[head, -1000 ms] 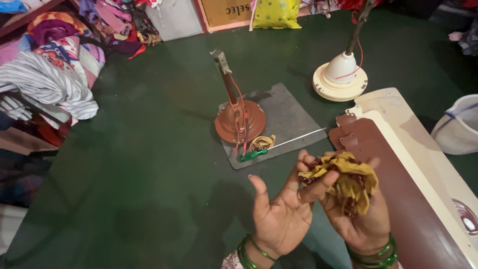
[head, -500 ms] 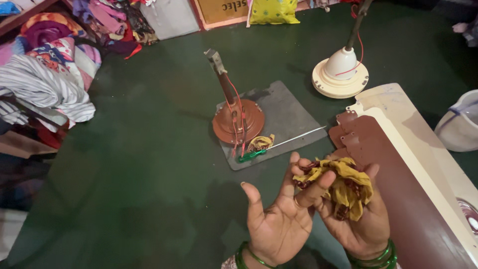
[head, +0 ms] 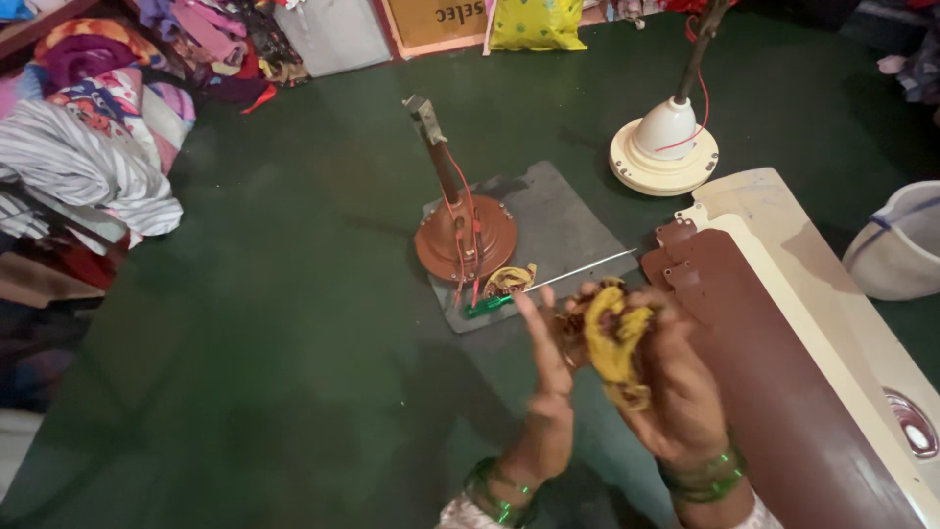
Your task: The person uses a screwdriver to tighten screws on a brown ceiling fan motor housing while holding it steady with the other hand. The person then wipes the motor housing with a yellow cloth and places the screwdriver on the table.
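My right hand [head: 676,392] is closed around a crumpled yellow cloth with dark red print [head: 612,343], held above the green floor. My left hand [head: 546,367] is edge-on beside it, fingers straight, fingertips touching the cloth. Both wrists wear green bangles. Just beyond my hands a brown fan motor [head: 465,235] with an upright rod and red wires stands on a grey mat [head: 558,230]. A green-handled screwdriver [head: 534,289] and a small yellow scrap [head: 509,279] lie on the mat's near edge.
Brown fan blades [head: 764,333] and cream blades [head: 832,284] lie stacked at the right. A white fan motor [head: 666,147] stands at the back. A white bucket [head: 901,245] is at far right. Piled clothes [head: 88,147] fill the left; a yellow bag [head: 539,24] lies at the top.
Both hands have turned inward and moved up slightly. The cloth, spread loosely over the right palm before, is now bunched tighter between the hands.
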